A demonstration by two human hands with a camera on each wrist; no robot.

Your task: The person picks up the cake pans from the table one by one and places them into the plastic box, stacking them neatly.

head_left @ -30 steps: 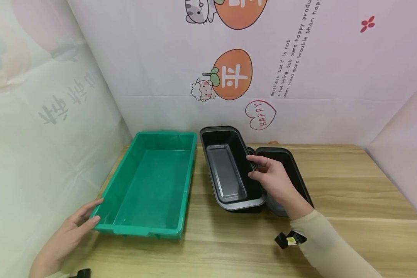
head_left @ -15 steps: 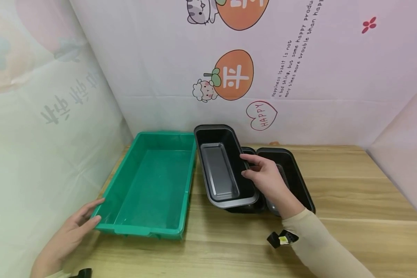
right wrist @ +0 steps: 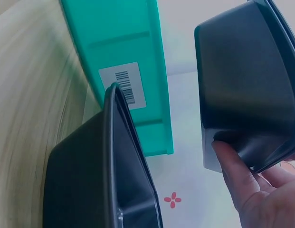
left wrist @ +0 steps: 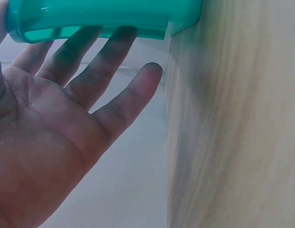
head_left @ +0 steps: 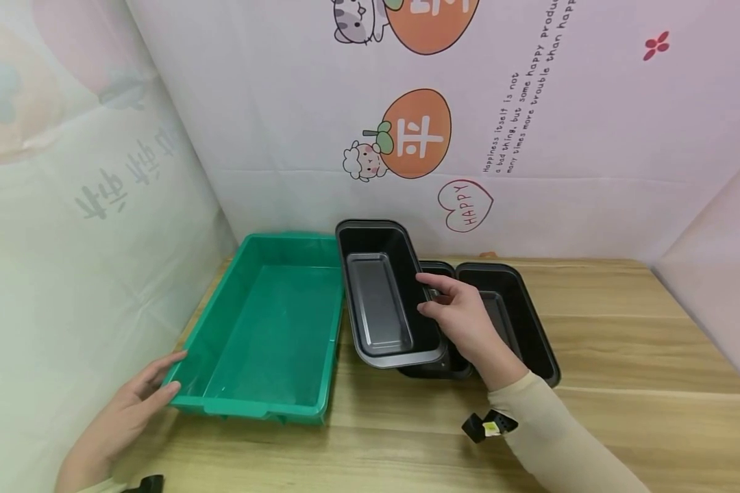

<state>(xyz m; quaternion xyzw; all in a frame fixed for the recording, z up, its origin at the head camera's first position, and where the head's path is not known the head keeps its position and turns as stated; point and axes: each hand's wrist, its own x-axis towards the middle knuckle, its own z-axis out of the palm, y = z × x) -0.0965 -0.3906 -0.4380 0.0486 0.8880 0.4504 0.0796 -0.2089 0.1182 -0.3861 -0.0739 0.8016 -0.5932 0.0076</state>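
Along the tabletop's (head_left: 641, 322) left edge, toward its back left corner, lies the tray (head_left: 262, 335). The left hand (head_left: 123, 414) is spread, fingers nearly straight, touching the tray's near left corner without gripping it. Such a light touch could let the tray slide or twist if something knocked its right rim.

Right of the tray, raised near the tabletop's back edge, is the held pan (head_left: 379, 308), its far left corner overlapping the tray's right rim in the head view. Were it carried left too low, it could catch that rim. The right hand (head_left: 462, 318) pinches only its right side, thumb and fingers closed on the rim, so the unsupported left side could dip or the pan swing round.

The pan's opening faces up; its long axis runs front to back, far end angled slightly left, roughly in line with the middle pan (head_left: 438, 370) partly hidden behind it and the right pan (head_left: 524, 322) beyond. The tray's long axis also runs front to back, its far end angled slightly right.
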